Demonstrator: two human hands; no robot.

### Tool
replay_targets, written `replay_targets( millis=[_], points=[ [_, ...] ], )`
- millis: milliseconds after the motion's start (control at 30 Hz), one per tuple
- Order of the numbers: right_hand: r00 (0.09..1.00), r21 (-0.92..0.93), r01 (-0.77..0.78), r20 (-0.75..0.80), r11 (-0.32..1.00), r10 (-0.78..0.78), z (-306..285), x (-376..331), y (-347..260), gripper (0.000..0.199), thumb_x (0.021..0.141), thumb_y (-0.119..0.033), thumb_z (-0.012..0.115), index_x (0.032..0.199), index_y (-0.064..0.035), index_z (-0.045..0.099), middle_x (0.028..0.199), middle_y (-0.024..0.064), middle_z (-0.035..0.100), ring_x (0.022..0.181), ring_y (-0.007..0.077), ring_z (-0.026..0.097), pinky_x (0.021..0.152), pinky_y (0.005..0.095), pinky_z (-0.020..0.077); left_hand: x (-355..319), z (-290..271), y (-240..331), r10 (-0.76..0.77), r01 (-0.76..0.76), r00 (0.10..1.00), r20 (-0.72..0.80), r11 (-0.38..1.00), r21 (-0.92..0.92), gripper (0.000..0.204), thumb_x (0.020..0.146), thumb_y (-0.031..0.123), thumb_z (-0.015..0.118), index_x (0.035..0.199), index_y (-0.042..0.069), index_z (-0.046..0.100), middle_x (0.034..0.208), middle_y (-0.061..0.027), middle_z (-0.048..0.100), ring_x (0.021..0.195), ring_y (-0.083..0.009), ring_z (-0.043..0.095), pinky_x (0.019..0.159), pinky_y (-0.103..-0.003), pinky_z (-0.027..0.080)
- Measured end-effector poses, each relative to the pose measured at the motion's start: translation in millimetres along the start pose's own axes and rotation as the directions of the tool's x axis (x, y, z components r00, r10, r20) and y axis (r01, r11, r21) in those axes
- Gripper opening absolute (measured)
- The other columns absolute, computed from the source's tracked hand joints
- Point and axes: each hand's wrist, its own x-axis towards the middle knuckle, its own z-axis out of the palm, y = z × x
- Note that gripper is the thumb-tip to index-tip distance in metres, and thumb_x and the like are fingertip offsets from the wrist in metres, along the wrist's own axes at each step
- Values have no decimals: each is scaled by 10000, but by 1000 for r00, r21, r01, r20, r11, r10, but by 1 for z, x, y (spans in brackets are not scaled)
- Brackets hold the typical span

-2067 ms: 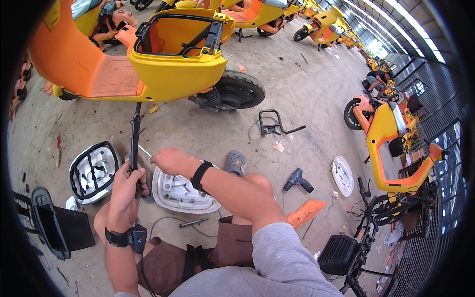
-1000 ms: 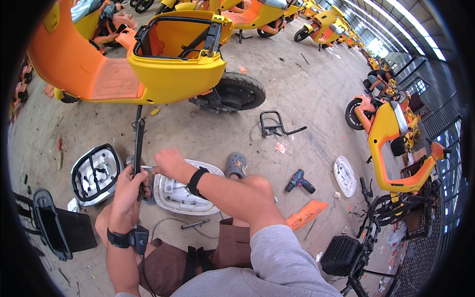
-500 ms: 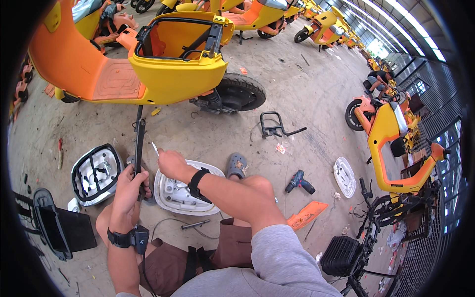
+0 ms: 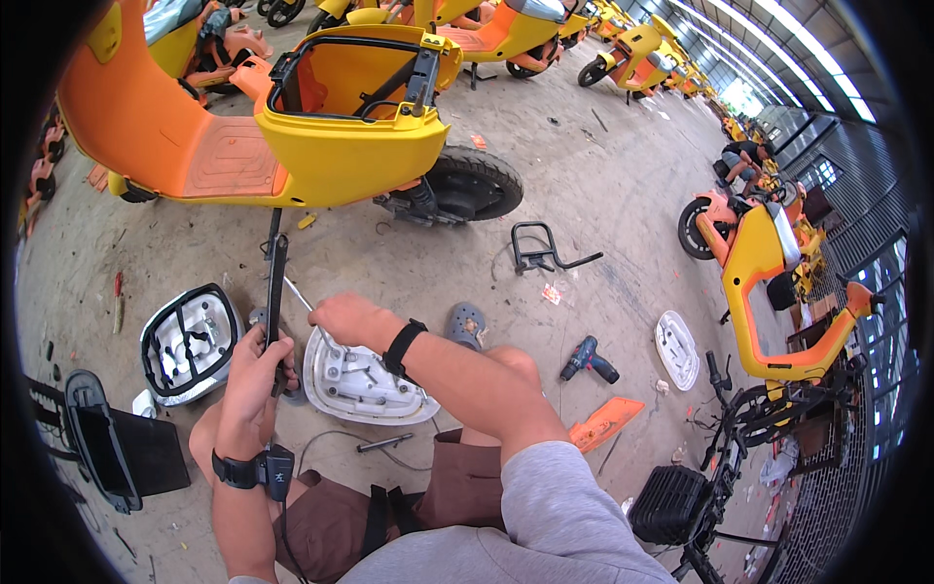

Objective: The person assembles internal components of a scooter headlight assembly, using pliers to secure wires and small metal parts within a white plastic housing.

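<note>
- At the far left and reaching past the middle, an orange-and-yellow scooter (image 4: 350,161) stands behind the work and closes the space there.
- Below it, a black open container (image 4: 146,457) lies tilted on the floor.
- Next comes a white shell with a black frame (image 4: 204,336), near the left hand; it leaves little room on that side.
- The left hand (image 4: 255,375) is closed around the lower part of a black bar (image 4: 276,302). The bar stands almost upright before the scooter; whether its top touches the scooter, I cannot tell.
- The right hand (image 4: 345,319) is closed on a thin silver tool (image 4: 299,295), whose handle the fingers hide. Its tip is just beside the bar; contact I cannot judge.
- Under the right forearm lies a white panel (image 4: 360,389), partly covered, with a short dark rod (image 4: 384,442) and a cable (image 4: 336,430) nearer the person.
- Further right are a grey clog (image 4: 466,323), a bent black bracket (image 4: 538,251), a drill (image 4: 589,360) and an orange piece (image 4: 605,422).
- Last, a smaller white panel (image 4: 676,350) lies before another yellow scooter (image 4: 754,248); a co-worker (image 4: 744,161) bends down far behind.
</note>
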Motion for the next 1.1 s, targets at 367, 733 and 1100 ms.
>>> replay_targets(
  millis=[367,733,1100],
  points=[
    [948,-368,208,-152,906,-279,-15,-1,3,137,798,-204,661,815,-138,779,1167,26,694,1285,264,528,1052,511,396,3,-2,-5,22,-22,1000,8,999,24,87,944,101,592,930,40,531,701,-28,566,551,-124,554,507,-264,466],
    [989,-139,-142,-69,980,134,3,7,-29,317,795,-390,740,771,-74,749,765,147,715,790,317,718,717,434,545,0,2,-1,-7,7,1000,10,1000,-16,52,953,25,537,932,31,489,681,-36,552,581,-114,545,555,-246,452],
    [971,111,-228,-45,967,234,0,5,-32,235,877,-215,647,991,-19,708,850,190,718,830,371,705,732,462,554,3,-4,-5,-1,2,1000,28,999,-32,50,957,17,523,927,23,483,661,-47,552,563,-121,535,547,-262,454]
  ],
)
